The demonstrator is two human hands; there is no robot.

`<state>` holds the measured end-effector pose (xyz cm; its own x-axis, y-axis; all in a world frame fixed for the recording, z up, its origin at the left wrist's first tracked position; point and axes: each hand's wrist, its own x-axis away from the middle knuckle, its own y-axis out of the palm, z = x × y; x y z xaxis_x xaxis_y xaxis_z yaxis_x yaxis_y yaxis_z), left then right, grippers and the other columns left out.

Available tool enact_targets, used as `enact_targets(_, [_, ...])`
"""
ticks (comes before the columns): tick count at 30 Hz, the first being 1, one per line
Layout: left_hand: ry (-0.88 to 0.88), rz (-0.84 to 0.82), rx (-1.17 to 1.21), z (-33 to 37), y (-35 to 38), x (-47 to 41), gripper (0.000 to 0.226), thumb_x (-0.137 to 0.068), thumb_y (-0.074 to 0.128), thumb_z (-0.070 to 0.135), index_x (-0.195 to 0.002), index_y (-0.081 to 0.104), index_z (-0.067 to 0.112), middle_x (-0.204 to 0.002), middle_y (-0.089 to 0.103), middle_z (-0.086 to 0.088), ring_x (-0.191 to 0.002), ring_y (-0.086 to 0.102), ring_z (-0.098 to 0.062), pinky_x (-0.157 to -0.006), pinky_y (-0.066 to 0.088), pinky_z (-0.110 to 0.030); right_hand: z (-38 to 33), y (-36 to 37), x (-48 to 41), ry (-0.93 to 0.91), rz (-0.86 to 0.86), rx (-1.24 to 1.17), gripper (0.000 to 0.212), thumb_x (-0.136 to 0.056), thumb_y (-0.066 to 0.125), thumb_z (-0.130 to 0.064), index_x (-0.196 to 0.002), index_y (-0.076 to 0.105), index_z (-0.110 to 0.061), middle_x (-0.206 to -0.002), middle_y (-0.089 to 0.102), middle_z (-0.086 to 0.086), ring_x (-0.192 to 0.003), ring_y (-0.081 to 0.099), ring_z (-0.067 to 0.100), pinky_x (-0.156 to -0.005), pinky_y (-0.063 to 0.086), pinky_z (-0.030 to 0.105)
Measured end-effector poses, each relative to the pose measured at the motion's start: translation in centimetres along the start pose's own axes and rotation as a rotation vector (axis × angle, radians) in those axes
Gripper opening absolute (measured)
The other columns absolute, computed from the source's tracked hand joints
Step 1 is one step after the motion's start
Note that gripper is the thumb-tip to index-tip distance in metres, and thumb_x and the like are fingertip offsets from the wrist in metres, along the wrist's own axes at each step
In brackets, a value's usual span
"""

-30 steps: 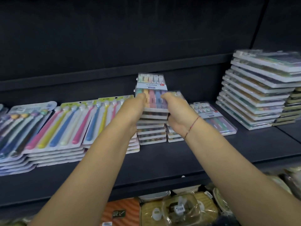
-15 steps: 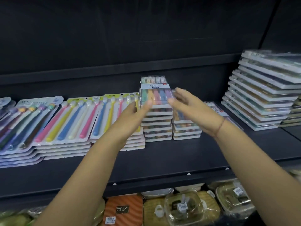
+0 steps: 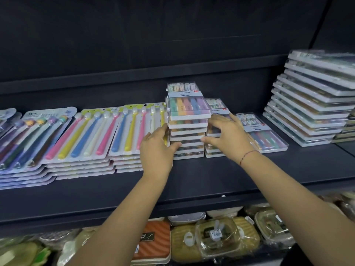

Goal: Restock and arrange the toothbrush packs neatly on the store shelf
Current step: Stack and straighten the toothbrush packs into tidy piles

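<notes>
Shelf (image 3: 192,181) middle, toward back edge: tall toothbrush-pack stack (image 3: 189,120) nearly squared, left hand (image 3: 157,148) and right hand (image 3: 226,135) pressing its sides with loose, ungripping fingers; lower packs uneven, flat pack (image 3: 265,135) alongside unstacked.

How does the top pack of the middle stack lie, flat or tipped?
Flat: the top pack lies level on the middle stack, face up.
</notes>
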<state>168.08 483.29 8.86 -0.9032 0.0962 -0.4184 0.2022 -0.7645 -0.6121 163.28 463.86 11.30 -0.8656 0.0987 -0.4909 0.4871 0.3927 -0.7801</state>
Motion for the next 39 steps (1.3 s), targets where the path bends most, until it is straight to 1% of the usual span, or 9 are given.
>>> enact_targets(9, [0.025,-0.058,0.077,0.1,-0.4,0.1,0.074,-0.075,0.079,0.044,-0.14,0.051,0.027,-0.122,0.068,0.011,-0.116,0.06,-0.013,-0.097,0.051,-0.038,-0.3,-0.3,0.1,0.057,0.004,-0.052,0.053,-0.081,0.073,-0.044,-0.129,0.06,-0.023,-0.126,0.061,-0.008,-0.126,0.048,0.011,-0.122,0.002,0.037])
enact_targets(11, [0.02,-0.096,0.181,0.5,-1.0,0.1,0.076,-0.075,0.077,0.049,-0.142,0.048,0.027,-0.126,0.063,0.019,-0.12,0.056,0.0,-0.102,0.047,-0.026,-0.3,-0.5,0.1,0.09,0.004,-0.152,0.054,-0.08,0.07,-0.052,-0.127,0.061,-0.026,-0.121,0.063,-0.01,-0.122,0.051,0.01,-0.122,0.004,0.039])
enact_targets(13, [0.005,-0.107,0.306,1.1,-1.4,0.2,0.062,-0.082,0.076,0.035,-0.138,0.051,0.027,-0.118,0.058,0.034,-0.109,0.051,0.021,-0.098,0.041,-0.008,-0.3,-0.5,0.0,0.108,0.021,-0.238,0.046,-0.082,0.069,-0.051,-0.122,0.065,-0.028,-0.115,0.067,-0.012,-0.12,0.052,0.014,-0.121,0.008,0.039])
enact_targets(14, [0.002,-0.099,0.347,1.2,-1.5,0.1,0.057,-0.084,0.075,0.029,-0.137,0.053,0.027,-0.116,0.058,0.035,-0.107,0.051,0.022,-0.098,0.042,-0.008,-0.3,-0.5,0.0,0.117,0.038,-0.261,0.042,-0.082,0.07,-0.048,-0.119,0.067,-0.029,-0.112,0.068,-0.014,-0.12,0.051,0.017,-0.12,0.013,0.04])
enact_targets(18, [-0.003,-0.081,0.398,1.1,-1.5,0.0,0.056,-0.085,0.074,0.027,-0.138,0.057,0.022,-0.127,0.066,0.01,-0.119,0.058,-0.002,-0.104,0.047,-0.032,-0.8,-0.5,-0.2,0.159,0.06,-0.333,0.032,-0.081,0.077,-0.036,-0.112,0.071,-0.029,-0.094,0.064,-0.022,-0.116,0.053,0.023,-0.106,0.039,0.045])
enact_targets(25, [0.01,-0.089,0.401,1.3,-1.9,-0.3,0.045,-0.087,0.072,0.016,-0.131,0.061,0.022,-0.108,0.068,0.018,-0.102,0.063,0.007,-0.099,0.05,-0.024,-1.2,-0.1,-0.1,0.152,0.102,-0.351,0.032,-0.077,0.08,-0.033,-0.107,0.071,-0.025,-0.085,0.065,-0.023,-0.103,0.062,0.01,-0.104,0.042,0.042])
enact_targets(29, [0.019,-0.121,0.412,1.7,-2.2,-0.2,0.059,-0.087,0.072,0.021,-0.142,0.049,0.021,-0.121,0.06,0.023,-0.116,0.055,0.006,-0.104,0.043,-0.018,-1.4,-0.7,-0.1,0.168,0.038,-0.355,0.063,-0.07,0.074,-0.058,-0.126,0.058,-0.033,-0.114,0.065,-0.022,-0.122,0.054,0.015,-0.109,0.039,0.043])
enact_targets(33, [0.053,-0.086,0.423,2.2,-2.1,-0.1,0.062,-0.09,0.067,0.031,-0.147,0.045,0.022,-0.136,0.058,0.013,-0.126,0.05,0.003,-0.106,0.04,-0.017,-1.8,-1.4,-0.2,0.146,0.034,-0.501,0.059,-0.082,0.076,-0.035,-0.136,0.055,-0.024,-0.125,0.061,-0.017,-0.116,0.054,-0.004,-0.104,0.043,0.022])
enact_targets(39, [0.041,-0.006,0.382,2.4,-1.4,0.2,0.05,-0.092,0.067,0.023,-0.14,0.054,0.024,-0.125,0.066,0.014,-0.116,0.057,0.002,-0.097,0.042,-0.008,-1.7,-1.4,-0.5,0.152,0.037,-0.567,0.051,-0.084,0.075,-0.021,-0.133,0.06,-0.02,-0.12,0.066,-0.012,-0.109,0.061,-0.003,-0.101,0.048,0.023])
